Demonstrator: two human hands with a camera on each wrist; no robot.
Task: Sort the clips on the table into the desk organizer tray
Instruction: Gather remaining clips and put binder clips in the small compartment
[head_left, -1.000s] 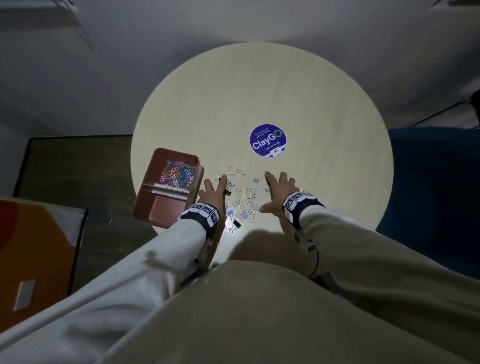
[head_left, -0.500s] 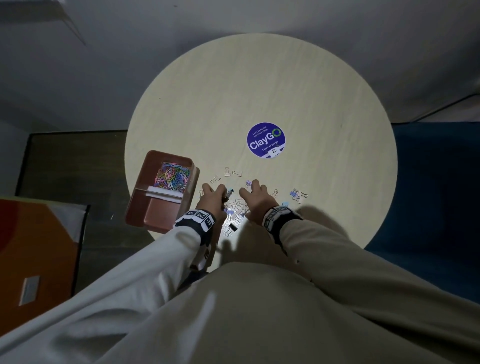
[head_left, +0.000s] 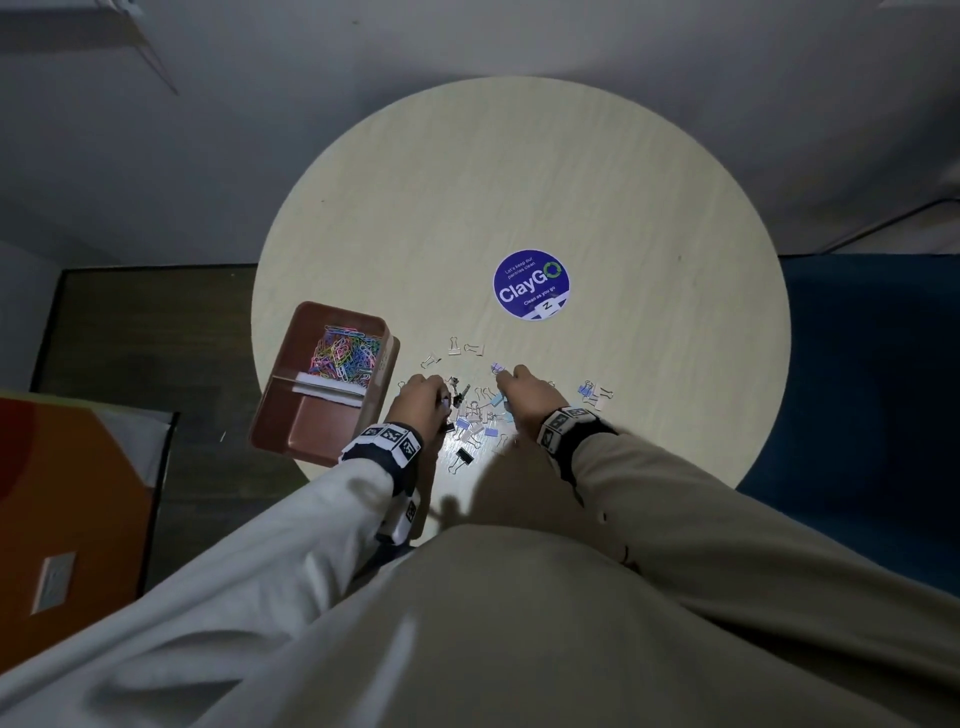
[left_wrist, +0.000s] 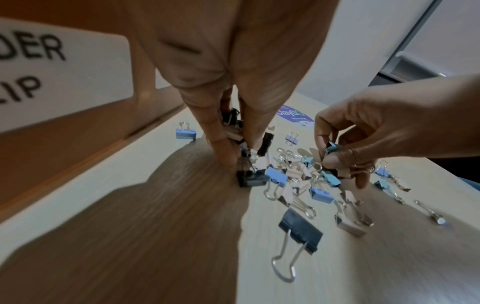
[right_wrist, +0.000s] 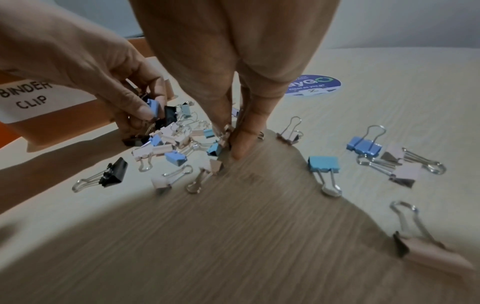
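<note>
Several binder clips (head_left: 475, 418) in blue, pink and black lie in a loose pile near the table's front edge. My left hand (left_wrist: 237, 152) pinches a bunch of black and blue clips (right_wrist: 155, 112) at the pile's left side. My right hand (right_wrist: 230, 139) pinches a pink clip (right_wrist: 226, 131) and a blue clip (left_wrist: 331, 149) at the pile's right side. The brown organizer tray (head_left: 322, 423) sits just left of my left hand (head_left: 421, 400). Its far compartment holds coloured paper clips (head_left: 345, 353) and its near compartment is bare. A "BINDER CLIP" label (right_wrist: 24, 96) is on the tray's side.
A round purple ClayGo sticker (head_left: 531, 285) lies on the pale round table (head_left: 649, 234) beyond the pile. A few stray clips (head_left: 595, 394) lie to the right of my right hand (head_left: 524, 395). One black clip (head_left: 462, 458) sits nearest me. A blue seat (head_left: 872, 389) is at the right.
Both hands went from flat with spread fingers over the clips to curled and pinching clips. My right hand moved left into the pile, leaving a few clips uncovered at its right.
</note>
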